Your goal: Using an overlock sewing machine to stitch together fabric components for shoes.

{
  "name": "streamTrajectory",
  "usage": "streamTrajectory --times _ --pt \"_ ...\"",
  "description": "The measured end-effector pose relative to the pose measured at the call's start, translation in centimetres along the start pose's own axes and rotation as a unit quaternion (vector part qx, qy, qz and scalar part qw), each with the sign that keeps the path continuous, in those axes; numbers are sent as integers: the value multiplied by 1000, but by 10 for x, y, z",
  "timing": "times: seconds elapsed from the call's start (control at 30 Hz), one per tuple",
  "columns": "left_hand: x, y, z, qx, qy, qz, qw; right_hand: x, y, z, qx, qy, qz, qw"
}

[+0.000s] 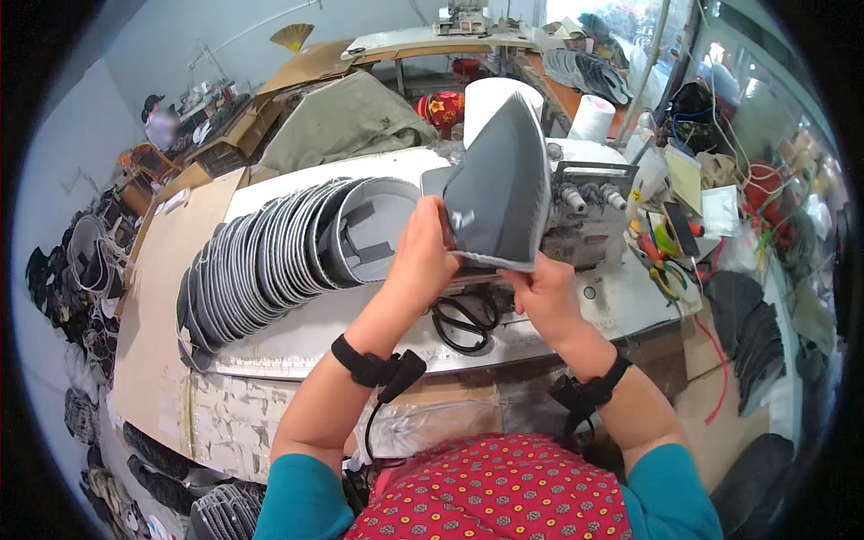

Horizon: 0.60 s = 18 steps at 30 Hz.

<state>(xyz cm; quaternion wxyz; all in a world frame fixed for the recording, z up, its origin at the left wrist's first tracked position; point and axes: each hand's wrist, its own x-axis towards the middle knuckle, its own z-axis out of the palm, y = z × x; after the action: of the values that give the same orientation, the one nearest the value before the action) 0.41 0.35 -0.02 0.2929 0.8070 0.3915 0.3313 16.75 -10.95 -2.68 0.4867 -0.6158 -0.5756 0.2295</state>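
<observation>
Raised over the sewing table, a dark grey curved fabric piece (498, 184) with a pale edge is held in both hands; its pointed end is up. My left hand (421, 252) grips its lower left side, fingers wrapped on the edge. At its lower right corner my right hand (544, 292) pinches the edge between thumb and fingers. To the left of my left hand lies a long nested row of similar grey pieces (270, 256) with white edges. Behind the held piece stands a sewing machine (585, 225), partly hidden by it.
White thread cones (592, 119) stand behind the machine. Pliers (668, 279) and other tools lie at the table's right end. A black looped cable (463, 324) rests on the white tabletop (621, 310). Far left, a person (164, 126) sits near another table. Dark piles lie along the left wall.
</observation>
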Motion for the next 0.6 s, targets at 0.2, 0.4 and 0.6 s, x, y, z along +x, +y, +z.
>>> streamTrajectory --times 0.2,0.4,0.6 --pt "-3 -22 1 -186 -83 23 979 -16 6 -14 3 15 -171 985" --pt "-6 -63 -8 -398 -8 -82 914 -38 14 -17 -19 -63 -206 976" --pt "0 -67 -5 -394 47 -91 913 -36 29 -8 -69 -26 -241 968"
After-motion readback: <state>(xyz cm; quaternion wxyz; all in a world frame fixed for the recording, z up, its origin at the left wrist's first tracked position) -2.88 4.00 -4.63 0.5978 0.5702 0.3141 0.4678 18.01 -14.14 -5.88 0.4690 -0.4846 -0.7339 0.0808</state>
